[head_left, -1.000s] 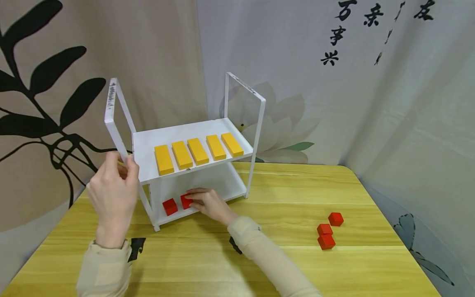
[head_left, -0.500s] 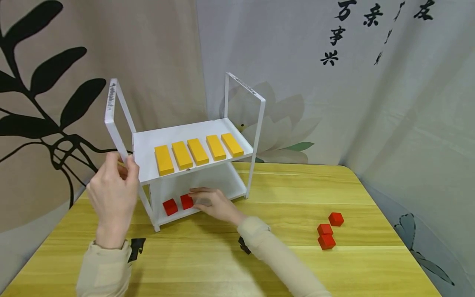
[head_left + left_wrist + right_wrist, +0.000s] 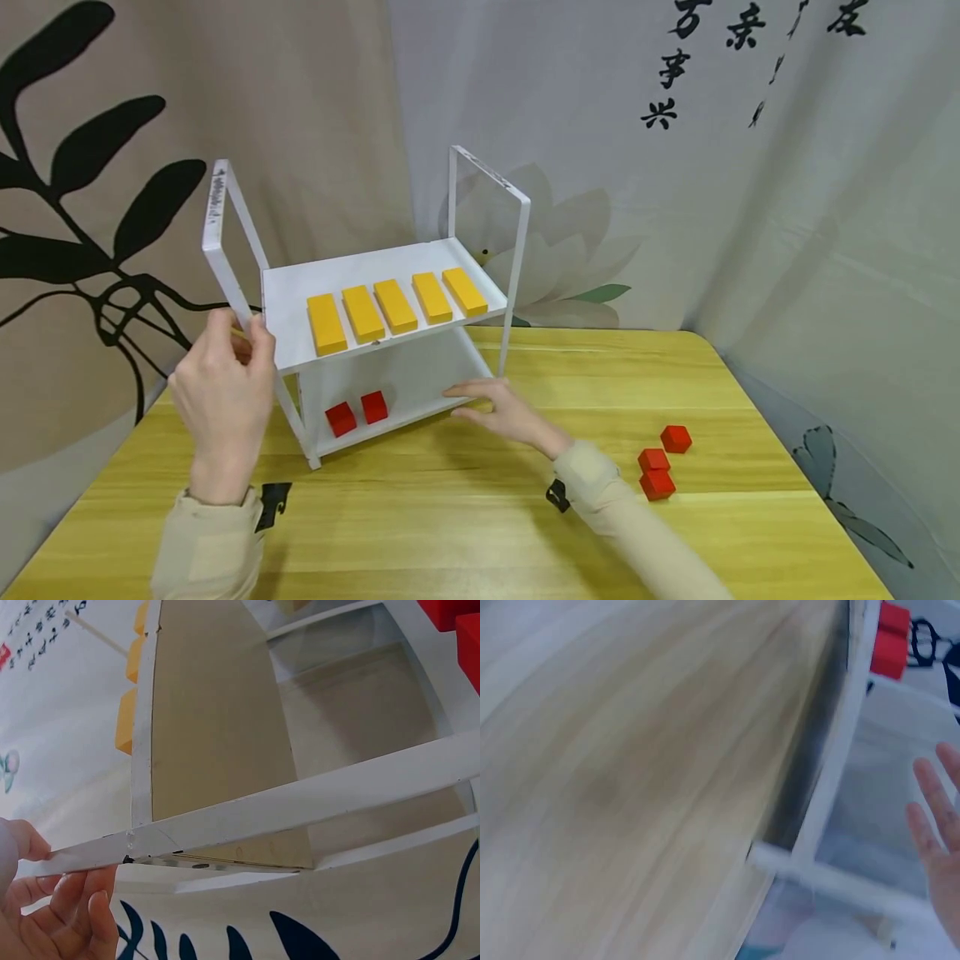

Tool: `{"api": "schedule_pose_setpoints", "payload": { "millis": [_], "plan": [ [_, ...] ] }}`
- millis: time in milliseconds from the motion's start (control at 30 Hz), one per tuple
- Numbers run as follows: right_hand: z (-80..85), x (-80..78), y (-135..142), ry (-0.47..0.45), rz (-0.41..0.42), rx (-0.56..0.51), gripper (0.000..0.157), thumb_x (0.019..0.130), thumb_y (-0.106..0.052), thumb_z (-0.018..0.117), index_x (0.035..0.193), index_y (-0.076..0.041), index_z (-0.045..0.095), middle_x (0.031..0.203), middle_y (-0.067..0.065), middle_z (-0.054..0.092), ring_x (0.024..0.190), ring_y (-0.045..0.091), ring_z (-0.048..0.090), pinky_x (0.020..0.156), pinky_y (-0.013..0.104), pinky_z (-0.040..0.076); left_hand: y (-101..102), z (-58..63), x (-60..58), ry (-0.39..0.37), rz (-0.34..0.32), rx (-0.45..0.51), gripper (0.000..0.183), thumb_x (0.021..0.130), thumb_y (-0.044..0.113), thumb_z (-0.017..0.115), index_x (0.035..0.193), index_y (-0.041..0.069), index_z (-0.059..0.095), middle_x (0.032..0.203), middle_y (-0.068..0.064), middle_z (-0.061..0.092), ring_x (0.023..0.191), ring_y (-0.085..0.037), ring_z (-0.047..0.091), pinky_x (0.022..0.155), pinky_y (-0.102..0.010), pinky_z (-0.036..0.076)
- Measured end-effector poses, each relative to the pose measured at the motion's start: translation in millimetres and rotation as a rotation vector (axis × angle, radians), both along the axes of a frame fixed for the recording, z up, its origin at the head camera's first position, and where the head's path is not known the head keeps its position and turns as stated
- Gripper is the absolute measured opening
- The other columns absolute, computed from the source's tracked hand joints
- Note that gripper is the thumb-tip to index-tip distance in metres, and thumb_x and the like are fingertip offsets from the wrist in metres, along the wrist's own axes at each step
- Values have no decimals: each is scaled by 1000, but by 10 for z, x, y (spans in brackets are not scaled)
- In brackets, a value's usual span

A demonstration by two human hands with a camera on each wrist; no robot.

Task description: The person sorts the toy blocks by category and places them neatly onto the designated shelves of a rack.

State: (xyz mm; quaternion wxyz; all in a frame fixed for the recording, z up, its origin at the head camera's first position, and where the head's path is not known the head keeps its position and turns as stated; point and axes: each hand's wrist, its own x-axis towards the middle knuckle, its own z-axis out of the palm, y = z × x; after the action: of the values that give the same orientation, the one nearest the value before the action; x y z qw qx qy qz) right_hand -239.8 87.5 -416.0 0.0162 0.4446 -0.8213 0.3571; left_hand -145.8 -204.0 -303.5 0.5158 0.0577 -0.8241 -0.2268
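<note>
A white two-tier shelf (image 3: pixel 322 279) stands on the table. My left hand (image 3: pixel 225 383) grips its front left post, and in the left wrist view the thumb and fingers pinch the white bar (image 3: pixel 225 821). On the lower tier sit two red cubes (image 3: pixel 341 419) side by side near the left end. My right hand (image 3: pixel 510 410) is by the lower tier's front right edge, fingers extended and holding nothing. Several yellow blocks (image 3: pixel 396 306) lie in a row along the upper tier.
Three more red cubes (image 3: pixel 657 484) lie on the wooden table (image 3: pixel 420 533) at the right, two of them touching in this view. A printed curtain (image 3: pixel 570 108) hangs behind the table.
My right hand has let go of the second red cube on the lower tier and moved right, away from it. The left hand keeps its grip on the post.
</note>
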Motion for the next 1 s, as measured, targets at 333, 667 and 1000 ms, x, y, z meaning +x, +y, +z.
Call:
{"api": "schedule_pose_setpoints", "payload": {
  "millis": [333, 667, 1000],
  "plan": [
    [80, 36, 899, 2, -198, 31, 29, 89, -18, 65, 116, -9, 67, 118, 7, 69, 114, 26, 62, 96, 43, 49, 7, 2, -3, -6, -2, 10, 28, 94, 19, 52, 86, -7, 56, 61, -22, 60, 47, -35, 52, 44, -24, 26],
    [32, 243, 1803, -94, -327, 99, 27, 90, -23, 64, 114, -13, 68, 113, 3, 71, 107, 23, 65, 92, 47, 49, 1, -4, 1, 0, 0, 17, 28, 94, 19, 52, 85, -7, 56, 61, -23, 60, 47, -36, 52, 44, -24, 26],
    [-230, 461, 2450, -75, -362, 104, 22, 85, -15, 69, 105, -6, 72, 107, 6, 72, 103, -7, 58, 84, 22, 51, 6, -4, -4, 12, 2, 19, 28, 93, 19, 53, 84, -7, 56, 60, -22, 59, 46, -35, 51, 44, -23, 25]
  ]
}}
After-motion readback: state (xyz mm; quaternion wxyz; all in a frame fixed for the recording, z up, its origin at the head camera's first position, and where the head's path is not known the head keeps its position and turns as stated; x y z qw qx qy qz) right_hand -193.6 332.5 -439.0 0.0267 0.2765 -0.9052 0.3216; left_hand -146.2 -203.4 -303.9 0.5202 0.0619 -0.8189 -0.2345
